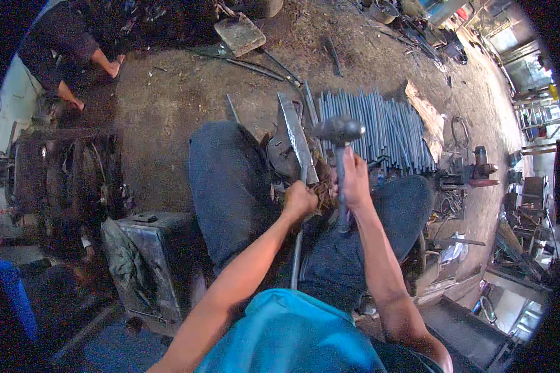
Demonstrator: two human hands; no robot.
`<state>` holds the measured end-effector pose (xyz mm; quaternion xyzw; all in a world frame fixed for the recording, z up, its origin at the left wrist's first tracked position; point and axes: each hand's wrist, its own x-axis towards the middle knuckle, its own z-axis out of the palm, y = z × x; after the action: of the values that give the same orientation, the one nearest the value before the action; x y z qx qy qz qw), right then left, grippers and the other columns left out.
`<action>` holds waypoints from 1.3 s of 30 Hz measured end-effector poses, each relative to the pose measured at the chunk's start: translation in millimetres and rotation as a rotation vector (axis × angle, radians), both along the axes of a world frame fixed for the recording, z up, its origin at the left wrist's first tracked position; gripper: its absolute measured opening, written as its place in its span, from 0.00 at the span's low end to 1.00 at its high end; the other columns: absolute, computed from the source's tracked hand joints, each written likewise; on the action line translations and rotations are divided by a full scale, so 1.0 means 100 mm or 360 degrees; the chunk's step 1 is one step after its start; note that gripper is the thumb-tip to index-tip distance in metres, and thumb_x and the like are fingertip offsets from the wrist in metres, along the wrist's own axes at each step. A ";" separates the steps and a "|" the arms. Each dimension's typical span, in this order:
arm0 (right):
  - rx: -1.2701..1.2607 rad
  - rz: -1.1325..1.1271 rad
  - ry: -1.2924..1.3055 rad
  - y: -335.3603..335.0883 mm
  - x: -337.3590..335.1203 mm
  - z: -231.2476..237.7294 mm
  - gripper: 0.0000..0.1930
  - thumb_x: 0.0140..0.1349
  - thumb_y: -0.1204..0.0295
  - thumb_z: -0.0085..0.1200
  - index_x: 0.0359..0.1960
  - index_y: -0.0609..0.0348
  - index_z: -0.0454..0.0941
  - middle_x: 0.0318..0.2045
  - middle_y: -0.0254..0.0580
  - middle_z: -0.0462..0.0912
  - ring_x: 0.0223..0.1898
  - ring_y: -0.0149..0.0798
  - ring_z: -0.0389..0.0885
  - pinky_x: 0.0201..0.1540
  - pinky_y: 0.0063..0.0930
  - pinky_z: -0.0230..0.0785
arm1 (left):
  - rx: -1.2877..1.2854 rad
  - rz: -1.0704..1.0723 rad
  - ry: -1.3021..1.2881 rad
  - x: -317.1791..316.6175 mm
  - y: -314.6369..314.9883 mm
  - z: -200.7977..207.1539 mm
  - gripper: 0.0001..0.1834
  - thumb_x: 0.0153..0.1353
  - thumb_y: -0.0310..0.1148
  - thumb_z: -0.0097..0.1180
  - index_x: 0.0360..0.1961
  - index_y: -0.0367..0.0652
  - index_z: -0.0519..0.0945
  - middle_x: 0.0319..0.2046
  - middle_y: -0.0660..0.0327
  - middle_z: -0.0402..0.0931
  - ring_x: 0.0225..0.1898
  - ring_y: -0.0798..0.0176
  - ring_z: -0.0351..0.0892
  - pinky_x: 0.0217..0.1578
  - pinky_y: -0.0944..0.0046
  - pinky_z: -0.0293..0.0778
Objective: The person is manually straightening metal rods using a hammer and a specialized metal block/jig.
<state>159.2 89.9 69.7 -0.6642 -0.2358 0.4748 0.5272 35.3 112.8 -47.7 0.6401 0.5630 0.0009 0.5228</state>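
We see a bare dirt floor [168, 105], brown and scuffed, carrying everything here. On it, straight ahead of us, lies a broad row of thin grey metal rods [386, 127], packed side by side. Just beside their right end lies a torn piece of cardboard [426, 115]. A flat stone slab [239, 34] sits farther off, with a few long bent bars [249, 62] lying near it on the dirt. To our left a dark metal box [146, 261] stands on the ground, a dirty cloth draped over its corner. Scrap and small tools are scattered along the far right edge, too jumbled to tell apart.
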 end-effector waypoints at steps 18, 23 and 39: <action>0.0269 0.0003 -0.0177 0.13 -0.11 0.12 0.19 0.69 0.57 0.43 0.25 0.58 0.71 0.12 0.27 0.67 0.11 0.21 0.62 0.12 0.20 0.54 | -0.0075 0.0039 -0.0087 -0.02 0.02 0.17 0.17 0.43 0.31 0.54 0.28 0.23 0.77 0.31 0.30 0.75 0.39 0.37 0.79 0.43 0.48 0.74; 0.0537 -0.0018 -0.0743 0.04 -0.04 -0.44 0.14 0.67 0.64 0.46 0.29 0.63 0.73 0.14 0.36 0.73 0.14 0.31 0.69 0.18 0.28 0.61 | 0.0016 0.0092 -0.0084 -0.01 0.04 0.17 0.16 0.44 0.31 0.55 0.28 0.24 0.78 0.33 0.30 0.75 0.40 0.36 0.78 0.42 0.47 0.73; 0.0257 -0.0073 -0.0222 0.08 -0.05 0.13 0.19 0.70 0.56 0.37 0.30 0.58 0.69 0.15 0.32 0.70 0.12 0.24 0.65 0.13 0.19 0.57 | 0.0081 0.0117 -0.0185 0.04 0.00 0.00 0.20 0.47 0.39 0.57 0.27 0.27 0.79 0.29 0.33 0.76 0.38 0.36 0.79 0.38 0.49 0.74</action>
<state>154.2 97.8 82.6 -0.6561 -0.2942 0.3946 0.5721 39.0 113.2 -47.7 0.6310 0.5545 0.0716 0.5378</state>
